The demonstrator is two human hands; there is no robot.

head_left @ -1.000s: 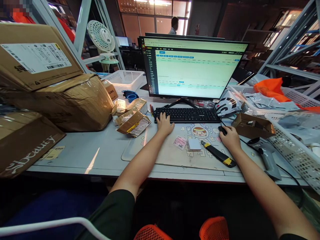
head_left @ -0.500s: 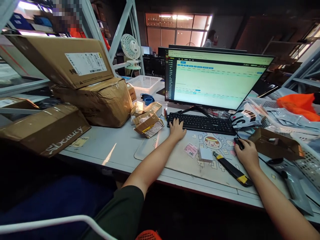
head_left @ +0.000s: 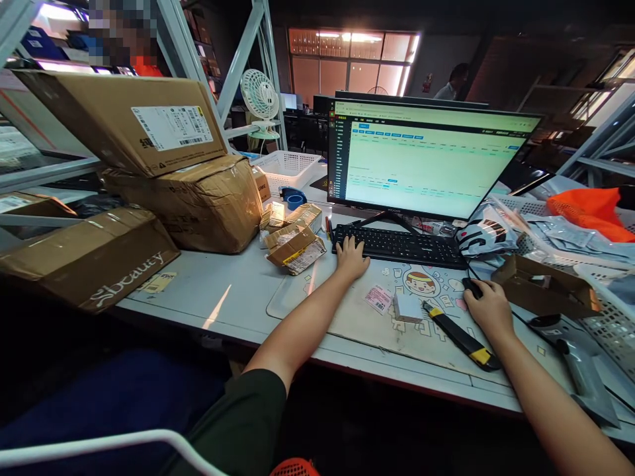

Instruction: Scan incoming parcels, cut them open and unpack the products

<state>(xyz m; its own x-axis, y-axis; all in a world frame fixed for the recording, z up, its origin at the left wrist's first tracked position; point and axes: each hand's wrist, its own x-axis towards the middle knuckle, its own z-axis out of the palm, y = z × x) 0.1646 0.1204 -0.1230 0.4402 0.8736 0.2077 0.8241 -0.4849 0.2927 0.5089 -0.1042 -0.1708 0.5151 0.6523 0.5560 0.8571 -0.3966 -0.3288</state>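
My left hand (head_left: 352,259) rests with fingers apart on the left end of a black keyboard (head_left: 407,246). Over a black computer mouse (head_left: 471,287) lies my right hand (head_left: 490,307), gripping it on the printed desk mat (head_left: 347,320). Behind the keyboard stands a lit monitor (head_left: 431,162) showing a web page with rows and blue buttons. Between my arms are a pink-and-white label (head_left: 379,299), a small white box (head_left: 408,307) and a black-and-yellow utility knife (head_left: 461,336). The knife lies slantwise just left of my right wrist.
Cartons (head_left: 193,205) are stacked at the left, with small torn boxes (head_left: 297,246) beside them. A grey barcode scanner (head_left: 580,370) and an open brown box (head_left: 546,285) sit at the right. A white basket (head_left: 285,166) and a fan (head_left: 260,94) stand behind.
My right hand and the mouse have shifted slightly to the left. My left hand stays on the keyboard. A person in the background has moved to the right.
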